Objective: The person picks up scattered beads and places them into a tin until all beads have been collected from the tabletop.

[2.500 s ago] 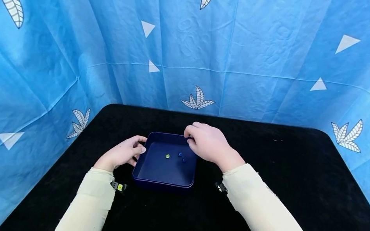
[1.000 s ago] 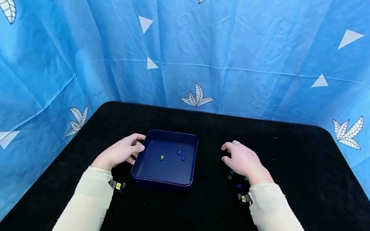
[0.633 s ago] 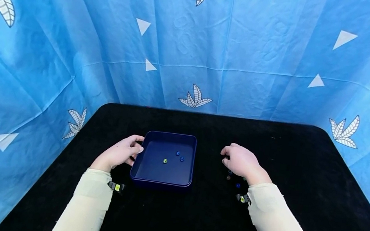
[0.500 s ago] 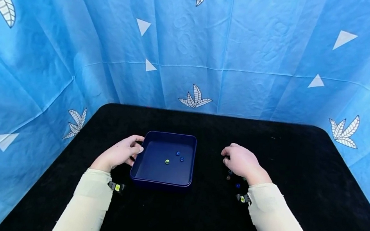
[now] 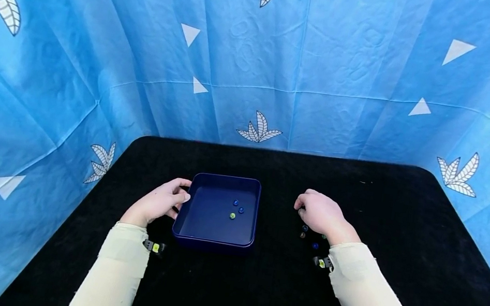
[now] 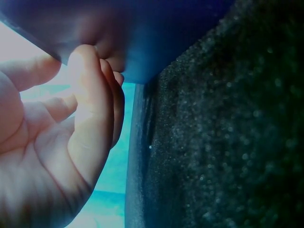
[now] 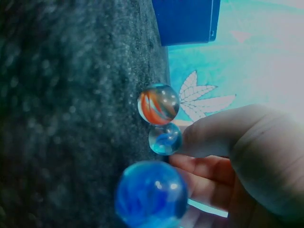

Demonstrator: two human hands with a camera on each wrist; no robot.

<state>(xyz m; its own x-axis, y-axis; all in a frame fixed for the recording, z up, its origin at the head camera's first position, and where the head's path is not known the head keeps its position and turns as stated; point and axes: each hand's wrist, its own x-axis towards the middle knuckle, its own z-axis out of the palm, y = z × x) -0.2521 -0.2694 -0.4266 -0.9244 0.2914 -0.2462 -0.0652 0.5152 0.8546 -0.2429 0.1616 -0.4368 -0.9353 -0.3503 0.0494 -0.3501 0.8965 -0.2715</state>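
Observation:
A dark blue square tray point(image 5: 214, 235) stands on the black table. My left hand point(image 5: 158, 202) grips its left side, thumb at the rim and fingers against the outer wall point(image 6: 142, 42). Inside lie two blue marbles point(image 5: 241, 210) and a yellow-green marble point(image 5: 232, 216). My right hand point(image 5: 322, 216) is low over the table right of the tray, fingers bent down and close together. Near it are a blue marble point(image 7: 152, 194), an orange-swirled marble point(image 7: 159, 104), a clear marble with blue inside point(image 7: 165, 138) and a green marble point(image 5: 324, 236). The right fingertips are partly hidden, so what they hold is unclear.
A black cloth point(image 5: 225, 296) covers the table. Blue curtains point(image 5: 347, 57) with white leaf and triangle prints hang behind and at both sides. A stretch of black cloth lies between the tray and the loose marbles.
From above the tray's right rim, my right hand has moved right to the loose marbles; its fingertips have since drawn together. The yellow-green marble has rolled right within the tray. My left hand stays on the tray.

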